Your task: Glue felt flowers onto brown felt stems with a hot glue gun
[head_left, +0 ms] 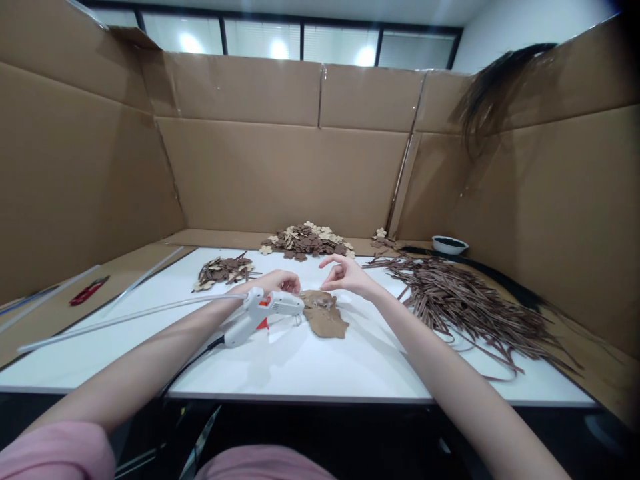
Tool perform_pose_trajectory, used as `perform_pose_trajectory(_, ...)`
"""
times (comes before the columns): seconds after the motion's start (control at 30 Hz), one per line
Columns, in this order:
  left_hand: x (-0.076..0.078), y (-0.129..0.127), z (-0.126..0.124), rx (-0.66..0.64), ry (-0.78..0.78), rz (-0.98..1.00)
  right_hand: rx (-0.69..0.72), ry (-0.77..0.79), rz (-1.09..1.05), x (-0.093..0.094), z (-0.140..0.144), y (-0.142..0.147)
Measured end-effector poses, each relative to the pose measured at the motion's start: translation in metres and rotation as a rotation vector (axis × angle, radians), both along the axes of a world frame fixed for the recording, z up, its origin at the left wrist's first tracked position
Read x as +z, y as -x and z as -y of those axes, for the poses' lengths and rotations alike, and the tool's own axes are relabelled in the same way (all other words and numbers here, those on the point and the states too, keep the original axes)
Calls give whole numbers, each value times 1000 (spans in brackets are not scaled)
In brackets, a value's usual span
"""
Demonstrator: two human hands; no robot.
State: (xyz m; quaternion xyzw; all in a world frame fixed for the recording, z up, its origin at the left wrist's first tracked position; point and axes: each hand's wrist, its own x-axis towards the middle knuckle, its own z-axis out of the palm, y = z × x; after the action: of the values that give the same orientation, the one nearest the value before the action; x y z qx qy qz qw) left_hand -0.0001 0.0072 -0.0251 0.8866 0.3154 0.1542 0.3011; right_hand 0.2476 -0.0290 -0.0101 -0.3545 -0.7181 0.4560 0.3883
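Note:
A white hot glue gun rests on the white board, its nozzle over a crumpled piece of brown paper. A clear glue stick runs out of its back end. Behind the gun, my left hand has its fingers curled together at the paper's left side. My right hand hovers over the paper's far edge, thumb and a finger pinched, the index finger raised. Whatever is in either hand is too small or hidden to make out. Shiny glue smears lie on the paper.
Brown and cream flower cutouts are heaped at the back, with a smaller pile at left. Many brown strips lie at right. Behind them stand a white bowl and dark fibres. A red cutter lies far left. Cardboard walls surround the board.

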Motion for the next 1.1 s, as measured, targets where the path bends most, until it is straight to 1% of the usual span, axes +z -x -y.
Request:
perform_pose_trajectory(0.13,3,-1,0,8,58,43,-21,-39,2,-1,0,1)
perform_pose_trajectory(0.33,19,0,8,24,110,110,-34,-33,22,1,4,4)
perform_pose_trajectory(0.43,24,-2,13,36,141,166,-30,-60,38,2,6,5)
perform_pose_trajectory(0.63,30,-12,26,61,179,257,74,-120,4,2,7,7)
perform_pose_trajectory(0.73,32,-15,29,78,182,290,86,-139,5,1,7,9)
perform_pose_trajectory(0.9,29,-17,28,114,202,344,76,-148,-2,-4,6,13)
perform_pose_trajectory(1.1,28,-14,27,98,216,348,113,-159,20,-7,6,14)
